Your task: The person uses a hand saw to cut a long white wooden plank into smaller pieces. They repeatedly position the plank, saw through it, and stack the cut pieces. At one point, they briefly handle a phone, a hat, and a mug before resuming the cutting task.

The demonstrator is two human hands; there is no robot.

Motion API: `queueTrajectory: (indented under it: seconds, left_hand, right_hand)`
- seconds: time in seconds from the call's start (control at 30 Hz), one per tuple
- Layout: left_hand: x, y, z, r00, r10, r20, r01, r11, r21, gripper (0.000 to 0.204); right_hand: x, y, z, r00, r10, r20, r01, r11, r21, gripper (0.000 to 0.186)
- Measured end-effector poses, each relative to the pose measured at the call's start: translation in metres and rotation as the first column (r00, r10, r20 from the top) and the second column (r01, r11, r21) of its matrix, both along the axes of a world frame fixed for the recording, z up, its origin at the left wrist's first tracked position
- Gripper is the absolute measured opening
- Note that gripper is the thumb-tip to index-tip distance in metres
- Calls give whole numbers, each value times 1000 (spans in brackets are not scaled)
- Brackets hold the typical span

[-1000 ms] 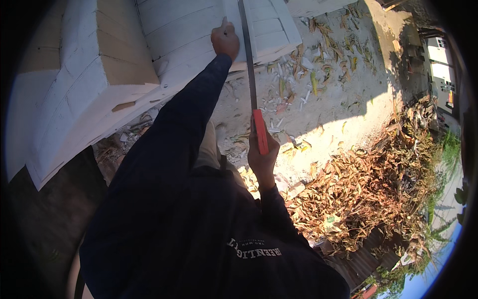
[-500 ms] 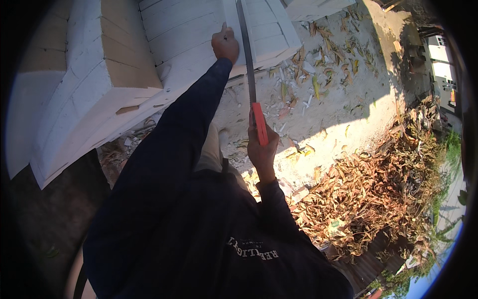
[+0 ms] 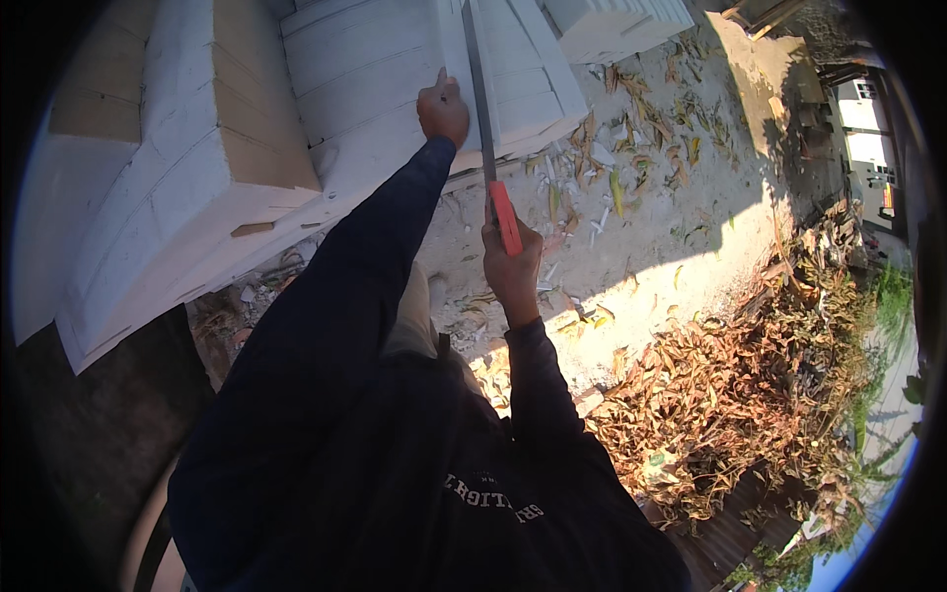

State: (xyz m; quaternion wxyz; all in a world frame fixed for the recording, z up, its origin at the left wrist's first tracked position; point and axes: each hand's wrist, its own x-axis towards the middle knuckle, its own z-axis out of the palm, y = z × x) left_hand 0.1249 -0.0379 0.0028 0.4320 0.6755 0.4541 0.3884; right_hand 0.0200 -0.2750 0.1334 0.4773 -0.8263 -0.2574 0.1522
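Observation:
My right hand (image 3: pixel 513 261) is wrapped round the red handle of a hand saw (image 3: pixel 480 99). The saw's long grey blade points away from me and lies along a narrow white block (image 3: pixel 456 44) on top of the stacked white blocks (image 3: pixel 355 69). To the left of the blade, my left hand (image 3: pixel 443 111) rests against the narrow block with its index finger stretched forward and the other fingers curled. How deep the blade sits in the block cannot be made out.
A taller stack of white blocks (image 3: pixel 178 197) rises at the left, and more white blocks (image 3: pixel 621 25) stand at the far right. White chips and fallen leaves (image 3: pixel 617 192) litter the pale ground. A heap of dry brown leaves (image 3: pixel 730 395) lies to the right.
The saw and my right hand have moved forward, away from me, so the handle is nearer the blocks. My left hand stays on the narrow block. The whole view has shifted slightly.

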Motion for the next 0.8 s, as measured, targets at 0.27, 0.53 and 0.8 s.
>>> queueTrajectory:
  seconds: [0.27,0.53,0.8]
  left_hand:
    - [-5,7,-1,999,6,54,-9,998,61,38]
    - [-3,2,0,992,-52,113,63,993,-95,49]
    - [-2,5,5,997,-45,58,45,999,8,46]
  right_hand:
    - [-34,-32,48,997,-68,-37,70,995,67,45]
    - [-51,-35,45,995,-104,-2,104,993,59,47]
    - [-44,-23,33,995,-87,-45,89,995,47,47]
